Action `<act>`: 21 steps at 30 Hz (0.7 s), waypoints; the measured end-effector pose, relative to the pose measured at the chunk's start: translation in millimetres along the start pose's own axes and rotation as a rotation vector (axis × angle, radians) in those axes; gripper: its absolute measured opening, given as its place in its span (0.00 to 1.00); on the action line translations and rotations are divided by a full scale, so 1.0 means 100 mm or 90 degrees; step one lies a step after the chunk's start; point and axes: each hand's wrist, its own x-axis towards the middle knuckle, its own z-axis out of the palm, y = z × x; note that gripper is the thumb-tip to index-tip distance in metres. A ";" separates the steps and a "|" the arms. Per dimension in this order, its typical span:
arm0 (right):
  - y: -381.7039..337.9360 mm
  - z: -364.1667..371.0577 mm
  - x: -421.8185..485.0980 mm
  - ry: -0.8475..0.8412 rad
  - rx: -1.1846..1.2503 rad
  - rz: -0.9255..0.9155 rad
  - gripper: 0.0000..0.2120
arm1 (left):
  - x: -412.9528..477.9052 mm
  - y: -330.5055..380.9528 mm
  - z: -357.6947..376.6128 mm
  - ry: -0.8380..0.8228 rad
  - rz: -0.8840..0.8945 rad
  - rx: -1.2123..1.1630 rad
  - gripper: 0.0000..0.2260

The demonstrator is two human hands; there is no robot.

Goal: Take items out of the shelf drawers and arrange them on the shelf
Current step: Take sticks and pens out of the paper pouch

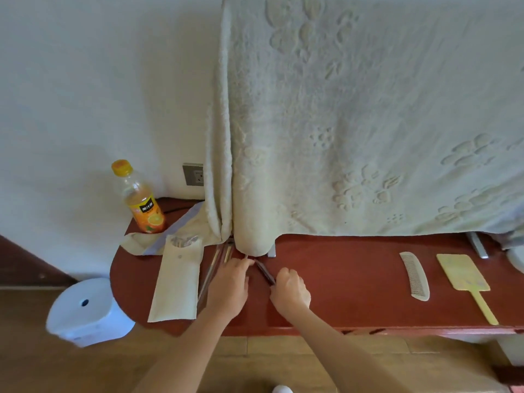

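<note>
On the red-brown shelf top (354, 293) my right hand (289, 290) grips the near end of a thin dark stick-like item (265, 272) that slants up to the left. My left hand (229, 285) lies beside it, fingertips touching the item's far end near the cloth's hem. Several thin sticks, chopsticks by the look (215, 265), lie under and left of my left hand. A cream pouch (178, 285) holding utensils lies further left. A white comb (415, 275) and a yellow hand mirror (465, 276) lie at the right.
An orange juice bottle (140, 198) stands at the back left of the shelf. A large cream towel (354, 123) hangs over something behind the shelf. A wall socket (193, 173) sits beside it. A white bin (88, 310) stands on the wooden floor at the left.
</note>
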 end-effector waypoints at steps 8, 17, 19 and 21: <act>0.50 -0.39 0.29 -0.041 -0.022 -0.283 0.08 | 0.05 0.37 0.18 0.059 0.051 0.148 0.14; 0.80 -0.71 0.50 -0.028 0.038 -0.486 0.08 | 0.13 0.65 0.05 -0.074 -0.003 0.068 0.12; 0.81 -0.75 0.51 -0.001 0.028 -0.499 0.08 | 0.17 0.67 0.04 -0.110 -0.034 0.047 0.12; 0.80 -0.77 0.50 0.040 0.015 -0.516 0.09 | 0.22 0.68 0.02 -0.128 -0.059 0.030 0.13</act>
